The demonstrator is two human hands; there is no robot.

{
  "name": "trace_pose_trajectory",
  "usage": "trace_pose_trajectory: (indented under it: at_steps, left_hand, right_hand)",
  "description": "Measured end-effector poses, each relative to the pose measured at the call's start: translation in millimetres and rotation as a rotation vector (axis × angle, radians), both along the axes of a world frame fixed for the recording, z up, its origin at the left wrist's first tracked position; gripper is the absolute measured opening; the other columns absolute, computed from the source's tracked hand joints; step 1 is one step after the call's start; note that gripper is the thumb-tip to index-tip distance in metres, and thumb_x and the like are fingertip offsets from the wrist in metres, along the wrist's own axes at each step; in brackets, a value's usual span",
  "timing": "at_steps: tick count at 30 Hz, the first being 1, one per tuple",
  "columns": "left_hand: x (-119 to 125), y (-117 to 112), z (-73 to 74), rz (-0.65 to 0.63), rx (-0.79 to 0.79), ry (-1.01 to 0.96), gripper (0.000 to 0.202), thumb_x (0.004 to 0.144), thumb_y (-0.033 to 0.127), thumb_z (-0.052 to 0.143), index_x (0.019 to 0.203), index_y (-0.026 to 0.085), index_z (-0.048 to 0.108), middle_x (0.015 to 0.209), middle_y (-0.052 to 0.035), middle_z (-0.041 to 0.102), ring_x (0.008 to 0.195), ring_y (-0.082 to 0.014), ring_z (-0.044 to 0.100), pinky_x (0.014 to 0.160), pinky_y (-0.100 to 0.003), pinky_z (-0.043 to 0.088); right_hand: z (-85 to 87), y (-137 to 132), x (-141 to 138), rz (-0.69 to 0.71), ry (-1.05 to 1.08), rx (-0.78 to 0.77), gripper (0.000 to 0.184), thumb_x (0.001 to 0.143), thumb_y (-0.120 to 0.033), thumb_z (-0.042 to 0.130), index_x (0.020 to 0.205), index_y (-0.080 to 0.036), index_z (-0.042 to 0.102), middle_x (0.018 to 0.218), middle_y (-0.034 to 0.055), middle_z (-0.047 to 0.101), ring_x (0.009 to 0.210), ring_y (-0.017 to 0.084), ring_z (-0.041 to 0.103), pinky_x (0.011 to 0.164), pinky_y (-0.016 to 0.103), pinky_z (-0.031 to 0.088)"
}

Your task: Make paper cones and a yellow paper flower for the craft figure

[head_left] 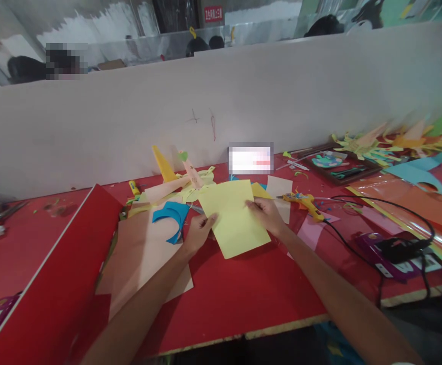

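The left hand [198, 230] is pinching the left edge of a yellow paper sheet [234, 218], fingers closed on it. The right hand [266, 213] is gripping its right edge likewise, the sheet lying between both hands on the red table [243, 299].

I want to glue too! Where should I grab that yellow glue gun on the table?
Probably by the handle end of the glue gun, the thick part toward the black cord, coming from above on the right. It lies flat on the red table, its tip pointing left toward the right hand, so keep fingers off that tip.
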State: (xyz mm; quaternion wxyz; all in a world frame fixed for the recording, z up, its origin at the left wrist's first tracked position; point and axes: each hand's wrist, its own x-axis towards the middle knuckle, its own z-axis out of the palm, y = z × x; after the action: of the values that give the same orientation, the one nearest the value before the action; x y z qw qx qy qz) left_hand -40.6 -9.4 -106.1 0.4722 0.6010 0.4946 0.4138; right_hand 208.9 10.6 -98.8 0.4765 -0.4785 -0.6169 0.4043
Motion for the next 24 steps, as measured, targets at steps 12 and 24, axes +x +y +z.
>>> trace_pose_trajectory:
  at_steps: [12, 24]
  left_hand:
    - [-0.8, -1.0, 0.1, -0.008, 0.163, 0.175, 0.056, 0.092, 0.068, 0.057, 0.073, 0.016, 0.066, 0.072, -0.0038, 0.069, 0.068, -0.0181, 0.060, 0.063, -0.029, 0.044]
    - [-0.5, -1.9, 4.1, -0.139, 0.145, 0.168, 0.050, 0.093, 0.063, 0.058, 0.079, 0.016, 0.069, 0.069, -0.0027, 0.067, 0.062, -0.0156, 0.057, 0.060, -0.027, 0.041]
  right_hand:
    - [-1.1, 0.2, 2.5, -0.094, -0.034, 0.088, 0.058, 0.090, -0.073, 0.056, 0.064, -0.022, 0.048, 0.062, -0.0009, 0.045, 0.059, 0.015, 0.042, 0.051, 0.027, 0.031]
    - [6.2, -1.6, 1.9, -0.190, -0.076, 0.154, 0.059, 0.091, -0.072, 0.055, 0.060, -0.023, 0.043, 0.058, -0.0027, 0.038, 0.056, 0.013, 0.036, 0.052, 0.029, 0.027]
